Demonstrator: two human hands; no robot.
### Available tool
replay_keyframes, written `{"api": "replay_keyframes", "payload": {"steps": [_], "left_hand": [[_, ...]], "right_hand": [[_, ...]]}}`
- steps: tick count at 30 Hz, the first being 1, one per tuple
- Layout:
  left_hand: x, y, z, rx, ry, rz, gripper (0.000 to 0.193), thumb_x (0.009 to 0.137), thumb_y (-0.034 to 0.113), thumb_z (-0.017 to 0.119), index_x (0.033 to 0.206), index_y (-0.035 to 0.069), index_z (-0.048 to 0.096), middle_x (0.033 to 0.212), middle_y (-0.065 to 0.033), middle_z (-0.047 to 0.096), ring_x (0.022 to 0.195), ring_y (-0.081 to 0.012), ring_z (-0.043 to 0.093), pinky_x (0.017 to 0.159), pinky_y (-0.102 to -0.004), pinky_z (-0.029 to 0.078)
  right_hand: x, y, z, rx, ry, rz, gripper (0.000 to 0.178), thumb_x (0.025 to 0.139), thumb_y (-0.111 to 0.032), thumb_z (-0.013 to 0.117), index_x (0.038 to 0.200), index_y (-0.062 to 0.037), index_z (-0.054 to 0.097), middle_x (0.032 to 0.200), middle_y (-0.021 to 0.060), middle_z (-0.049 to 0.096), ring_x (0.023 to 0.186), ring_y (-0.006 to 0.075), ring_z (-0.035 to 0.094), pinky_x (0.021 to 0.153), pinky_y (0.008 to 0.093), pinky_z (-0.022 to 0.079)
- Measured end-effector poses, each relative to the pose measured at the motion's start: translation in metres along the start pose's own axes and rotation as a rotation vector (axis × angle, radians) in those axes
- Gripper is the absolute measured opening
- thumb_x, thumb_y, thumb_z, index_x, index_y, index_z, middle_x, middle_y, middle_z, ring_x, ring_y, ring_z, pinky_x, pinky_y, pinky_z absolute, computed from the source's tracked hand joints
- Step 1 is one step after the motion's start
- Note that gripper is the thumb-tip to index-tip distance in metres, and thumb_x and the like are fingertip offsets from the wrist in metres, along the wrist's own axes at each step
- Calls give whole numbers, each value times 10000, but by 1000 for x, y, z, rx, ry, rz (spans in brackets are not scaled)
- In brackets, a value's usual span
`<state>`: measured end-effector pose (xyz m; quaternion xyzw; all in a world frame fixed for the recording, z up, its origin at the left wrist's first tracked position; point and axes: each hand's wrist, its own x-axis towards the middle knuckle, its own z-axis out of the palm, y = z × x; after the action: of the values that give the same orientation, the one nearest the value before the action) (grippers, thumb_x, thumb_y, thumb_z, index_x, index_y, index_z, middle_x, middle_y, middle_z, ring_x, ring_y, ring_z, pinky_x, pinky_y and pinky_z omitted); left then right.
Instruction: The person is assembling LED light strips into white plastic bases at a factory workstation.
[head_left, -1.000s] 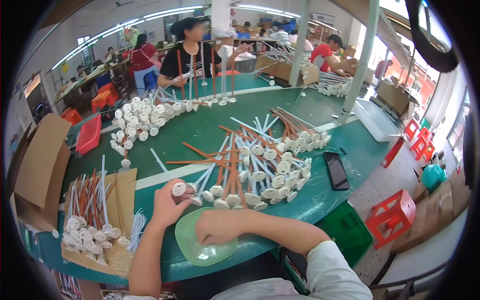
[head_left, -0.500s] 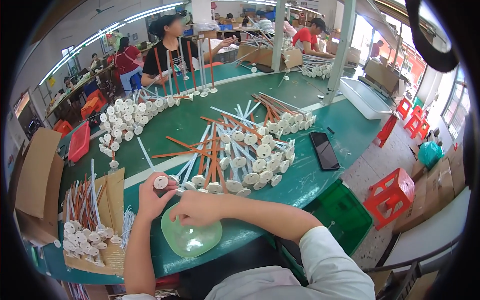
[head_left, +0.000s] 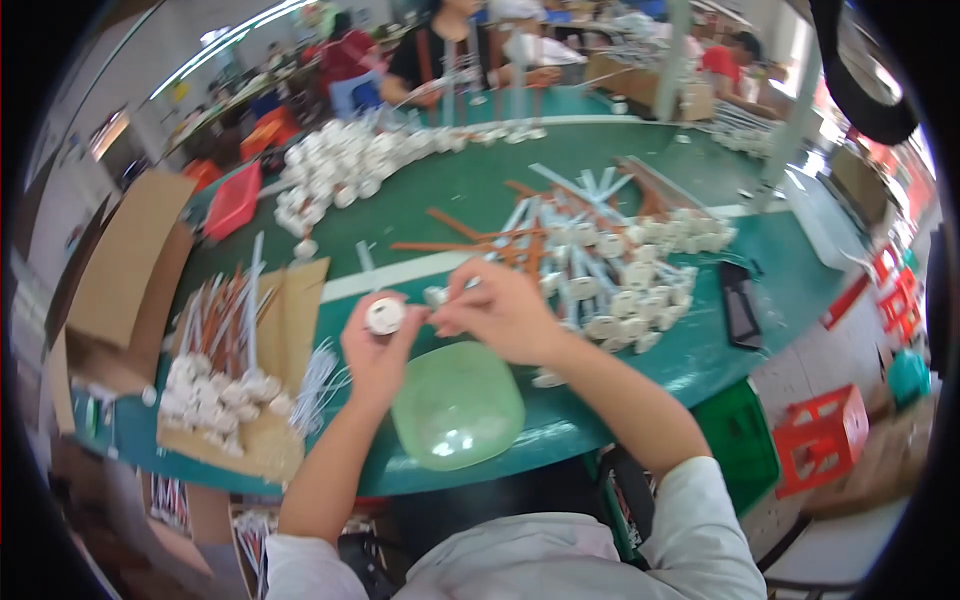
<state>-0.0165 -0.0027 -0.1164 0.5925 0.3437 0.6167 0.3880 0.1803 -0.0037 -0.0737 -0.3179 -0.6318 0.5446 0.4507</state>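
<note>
My left hand [head_left: 366, 362] is closed round a white round-based piece, its disc [head_left: 384, 316] facing up toward me. A pale strip [head_left: 366, 257] sticks out beyond that hand, apparently part of the same piece. My right hand [head_left: 512, 312] is pinched close beside the disc; whatever lies between its fingertips is too small and blurred to name. Below both hands sits a light green translucent bowl [head_left: 458, 405]. Just past my right hand lies a heap of similar white-disc pieces [head_left: 630, 285] with orange and pale blue strips.
Cardboard [head_left: 285, 400] at left carries more disc pieces and a bundle of thin white strands [head_left: 318, 385]. A black phone [head_left: 738, 305] lies at right. A red tray [head_left: 233, 200], another white-disc pile [head_left: 340, 165] and a co-worker in black [head_left: 440, 50] are across the table. Red stools stand at right.
My right hand has risen from over the bowl to beside the disc, fingertips pinched. My left hand still holds the disc piece. The whole view has shifted and blurred.
</note>
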Motion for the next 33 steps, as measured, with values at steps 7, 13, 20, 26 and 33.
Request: {"api": "replay_keyframes", "payload": {"steps": [7,13,20,26,33], "left_hand": [[-11,12,-2,-140,3,-67,242,876,-15,691,1083,19,571,978,-69,681,910,-109,654,768,-241,526],[-16,14,-6,-131,-33,-79,256,863,-34,688,1082,13,565,986,-96,695,925,-132,666,795,-265,541],[-16,13,-6,-69,-58,-86,306,835,-84,682,1078,33,538,955,-102,695,907,-150,674,772,-272,551],[-14,12,-7,-69,-81,-17,323,814,-103,692,1064,32,538,911,-88,683,878,-147,671,763,-274,553],[-10,17,-10,-80,-10,-29,287,800,-87,723,1022,14,572,907,-79,681,863,-131,660,791,-283,540]], "right_hand": [[4,8,10,68,14,-18,159,908,12,640,1035,-2,546,915,129,726,859,149,696,783,267,563],[-2,2,19,-23,46,-37,185,881,-19,683,1035,3,584,879,100,731,795,121,690,721,252,546],[-7,-5,16,-347,28,-101,140,860,-86,722,915,-2,624,735,61,721,700,81,678,633,226,509],[-5,-3,16,-387,-2,-146,133,861,-93,723,893,-5,628,737,64,715,683,91,683,637,240,530],[-3,2,19,-408,47,-221,119,886,-70,682,954,28,669,804,87,703,729,110,689,631,248,571]]}}
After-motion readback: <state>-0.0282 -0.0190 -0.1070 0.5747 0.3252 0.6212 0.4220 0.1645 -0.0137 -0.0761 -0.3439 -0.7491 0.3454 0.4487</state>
